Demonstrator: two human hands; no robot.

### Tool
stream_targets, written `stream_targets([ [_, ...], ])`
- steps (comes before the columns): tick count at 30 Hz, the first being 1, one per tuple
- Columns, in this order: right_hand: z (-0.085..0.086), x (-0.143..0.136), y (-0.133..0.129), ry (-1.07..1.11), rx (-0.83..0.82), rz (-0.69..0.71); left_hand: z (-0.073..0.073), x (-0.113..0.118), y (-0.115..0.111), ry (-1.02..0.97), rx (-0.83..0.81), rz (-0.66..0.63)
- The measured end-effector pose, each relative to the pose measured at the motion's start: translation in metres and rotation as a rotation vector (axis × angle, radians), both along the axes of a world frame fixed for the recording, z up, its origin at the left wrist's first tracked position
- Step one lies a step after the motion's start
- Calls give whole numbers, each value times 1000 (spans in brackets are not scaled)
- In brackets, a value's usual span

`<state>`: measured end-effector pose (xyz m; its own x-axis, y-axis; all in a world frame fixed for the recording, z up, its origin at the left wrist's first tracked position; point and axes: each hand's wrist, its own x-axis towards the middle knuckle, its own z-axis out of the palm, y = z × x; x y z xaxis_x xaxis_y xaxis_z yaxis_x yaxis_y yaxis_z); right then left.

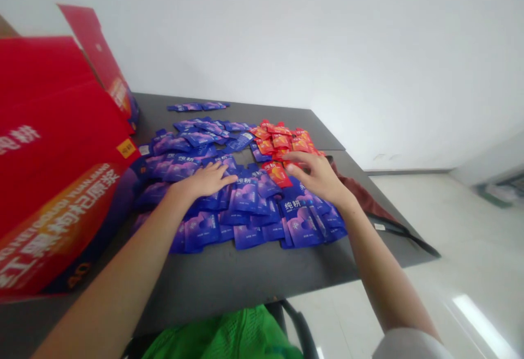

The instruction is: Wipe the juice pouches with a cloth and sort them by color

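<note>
Many blue-purple sachets (245, 198) with white lettering lie overlapping across the middle of the dark table. A smaller heap of red-orange sachets (282, 139) sits behind them on the right. My left hand (210, 179) rests palm down on the blue sachets, fingers spread to the right. Over the near edge of the red heap is my right hand (313, 173), thumb and fingers apart, nearest to a red sachet (277, 174). No sachet shows in its grasp. Parts of the sachets beneath both hands are hidden.
Large red printed boxes (53, 146) stand on the left of the grey table (241, 282). Two blue sachets (198, 107) lie apart at the back. A brown cloth with a black strap (364, 198) lies at the right edge. Green fabric (233, 334) shows below.
</note>
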<state>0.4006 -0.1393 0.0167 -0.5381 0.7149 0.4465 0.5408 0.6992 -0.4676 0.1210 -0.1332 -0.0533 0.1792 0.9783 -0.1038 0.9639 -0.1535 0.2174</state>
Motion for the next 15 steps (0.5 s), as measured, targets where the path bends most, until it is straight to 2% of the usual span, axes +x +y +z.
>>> stream_targets([
  [3, -14, 12, -3, -43, -38, -20, -8, 4, -9, 6, 4, -17],
  [7, -26, 20, -3, -32, -28, -39, -11, 2, -55, -10, 43, -70],
  [11, -26, 13, -5, 16, 18, 0, -15, 0, -92, 3, 158, -177],
  [15, -22, -5, -31, -53, 51, 63, -23, -2, -101, 23, 263, -209],
])
